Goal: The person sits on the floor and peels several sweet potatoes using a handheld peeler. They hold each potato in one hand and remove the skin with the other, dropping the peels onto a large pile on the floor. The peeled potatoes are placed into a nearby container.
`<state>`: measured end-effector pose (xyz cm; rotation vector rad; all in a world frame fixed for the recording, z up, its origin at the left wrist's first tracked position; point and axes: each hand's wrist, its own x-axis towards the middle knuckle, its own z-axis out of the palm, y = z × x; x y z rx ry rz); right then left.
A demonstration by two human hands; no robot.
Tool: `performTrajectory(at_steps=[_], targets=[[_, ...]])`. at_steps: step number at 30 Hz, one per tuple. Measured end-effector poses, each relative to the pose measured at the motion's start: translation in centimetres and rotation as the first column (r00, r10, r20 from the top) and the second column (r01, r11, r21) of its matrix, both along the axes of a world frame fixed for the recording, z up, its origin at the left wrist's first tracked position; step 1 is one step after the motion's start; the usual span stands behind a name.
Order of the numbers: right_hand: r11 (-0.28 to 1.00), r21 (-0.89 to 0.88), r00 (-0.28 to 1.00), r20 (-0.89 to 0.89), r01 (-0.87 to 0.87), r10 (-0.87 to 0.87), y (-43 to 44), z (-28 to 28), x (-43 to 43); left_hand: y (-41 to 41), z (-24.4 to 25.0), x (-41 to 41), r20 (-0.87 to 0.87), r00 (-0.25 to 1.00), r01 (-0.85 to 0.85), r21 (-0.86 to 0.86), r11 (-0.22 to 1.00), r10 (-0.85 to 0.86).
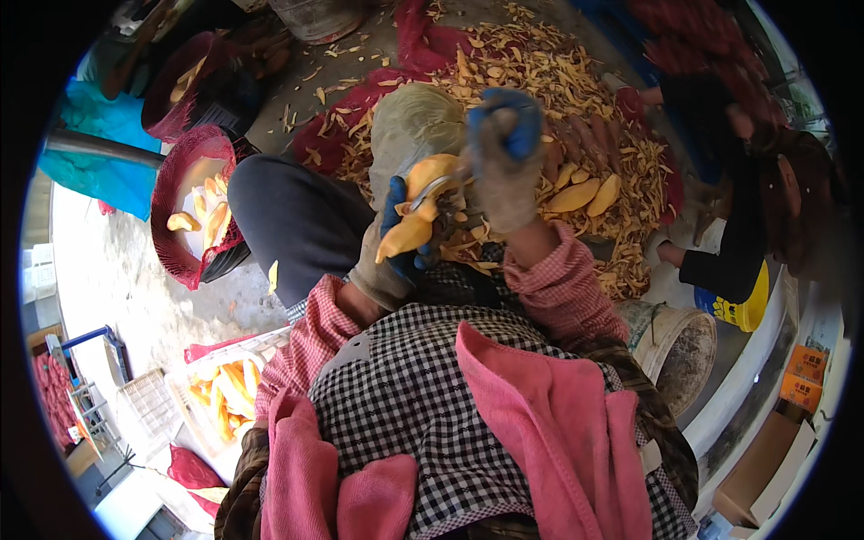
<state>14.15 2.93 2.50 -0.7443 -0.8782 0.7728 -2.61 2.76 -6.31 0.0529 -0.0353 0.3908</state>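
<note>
My left hand (391, 260), in a grey glove with blue coating, grips a peeled orange-yellow sweet potato (407, 237) above my lap. Over that same root my right hand (506, 158), gloved alike and blurred, is closed around the handle of a peeler. The peeler's curved metal blade (432, 190) lies against the flesh; its handle is mostly hidden in the fist. Beyond my hands spreads a heap of peelings (533, 74) on red mesh. Peeled roots (574, 196) and unpeeled, reddish sweet potatoes (594, 142) rest on this heap.
To the left stands a tub lined with red mesh (162, 229), holding peeled pieces in liquid. A white crate (185, 405) of peeled pieces sits lower left. Near my right elbow a dirty white bucket (682, 358) lies tipped. Other people's legs (722, 236) are at right.
</note>
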Motion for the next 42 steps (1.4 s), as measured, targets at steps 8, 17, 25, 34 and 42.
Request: performTrajectory(at_steps=[8, 17, 25, 34, 42], targets=[[0.885, -0.433, 0.919, 0.253, -0.171, 0.301, -0.4, 1.9, 9.1, -0.3, 9.8, -2.7, -0.296, 0.488, 0.268, 0.946, 0.182, 0.821], [0.862, -0.364, 0.568, 0.648, -0.353, 0.507, -3.8, 0.3, 4.7, 2.1, 12.1, -1.8, -0.586, 0.731, -0.025, 0.49, 0.872, 0.35], [0.806, -0.501, 0.873, 0.179, -0.316, 0.453, -4.3, -2.5, 2.2, 0.7, 7.6, 1.6, -0.119, 0.369, 0.182, 0.982, 0.053, 0.922], [0.948, -0.306, 0.996, -0.037, -0.088, 0.08, -3.0, 2.3, 4.3, 0.1, 9.1, 0.6, -0.537, 0.488, 0.241, 0.841, 0.485, 0.688], [0.84, 0.153, 0.585, 0.652, 0.521, -0.482, 4.8, 1.6, 6.7, -0.6, 10.6, 0.5, -0.097, 0.382, 0.47, 0.877, -0.103, 0.919]])
